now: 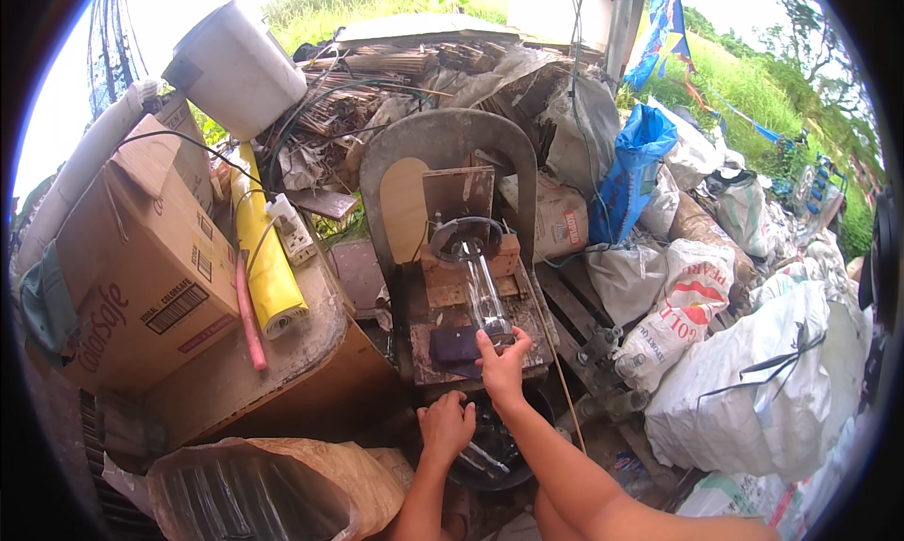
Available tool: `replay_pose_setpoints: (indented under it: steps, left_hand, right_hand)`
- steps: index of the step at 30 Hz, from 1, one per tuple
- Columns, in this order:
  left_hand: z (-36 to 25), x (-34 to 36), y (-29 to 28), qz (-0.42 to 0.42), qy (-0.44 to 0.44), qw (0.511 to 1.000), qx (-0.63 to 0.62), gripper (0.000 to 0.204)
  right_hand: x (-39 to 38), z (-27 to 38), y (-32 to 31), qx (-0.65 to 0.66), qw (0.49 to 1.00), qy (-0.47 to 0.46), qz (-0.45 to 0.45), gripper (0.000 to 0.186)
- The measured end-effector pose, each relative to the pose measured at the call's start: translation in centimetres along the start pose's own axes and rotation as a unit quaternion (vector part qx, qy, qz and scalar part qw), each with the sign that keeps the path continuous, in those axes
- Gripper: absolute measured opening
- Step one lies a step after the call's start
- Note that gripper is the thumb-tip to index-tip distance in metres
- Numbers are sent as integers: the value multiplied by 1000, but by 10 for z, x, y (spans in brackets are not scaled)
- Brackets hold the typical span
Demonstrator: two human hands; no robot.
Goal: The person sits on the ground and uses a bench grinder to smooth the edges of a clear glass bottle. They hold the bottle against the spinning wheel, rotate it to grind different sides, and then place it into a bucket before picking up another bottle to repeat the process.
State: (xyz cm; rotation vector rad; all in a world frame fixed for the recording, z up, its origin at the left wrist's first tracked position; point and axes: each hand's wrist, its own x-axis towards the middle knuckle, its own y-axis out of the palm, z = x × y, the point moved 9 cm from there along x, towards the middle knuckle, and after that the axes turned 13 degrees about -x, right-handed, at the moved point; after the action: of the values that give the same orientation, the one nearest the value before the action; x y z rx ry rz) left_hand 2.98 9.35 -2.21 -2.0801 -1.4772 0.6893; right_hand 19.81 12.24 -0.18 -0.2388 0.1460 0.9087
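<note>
A clear glass bottle (484, 287) lies along a wooden jig (443, 273), its far end in a dark ring (461, 228) before an upright board (457, 191). My right hand (504, 360) grips the bottle's near end. The jig sits on a stained board on a grey plastic chair (377, 164). A dark purple pad (450, 345) lies left of the bottle. My left hand (444, 419) rests at the board's near edge, fingers apart and slightly bent, beside a dark tub (508, 484) with glass pieces in it.
At left, a cardboard box (146, 268), yellow roll (273, 277) and power strip (292, 230) top a worn cabinet. A paper sack (207, 475) stands lower left. White sacks (725, 390), a blue sack (629, 183) and a pallet (570, 306) crowd the right. A bucket (231, 70) sits behind.
</note>
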Motion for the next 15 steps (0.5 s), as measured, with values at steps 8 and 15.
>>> replay_pose_setpoints:
  steps: [8,15]
  left_hand:
    - [-2,-1,0,-1,9,1000,-3,30]
    - [-2,-2,-1,3,1,1000,0,30]
  right_hand:
    - [9,-13,4,142,988,61,-11,73]
    - [3,-18,9,154,970,153,106,69]
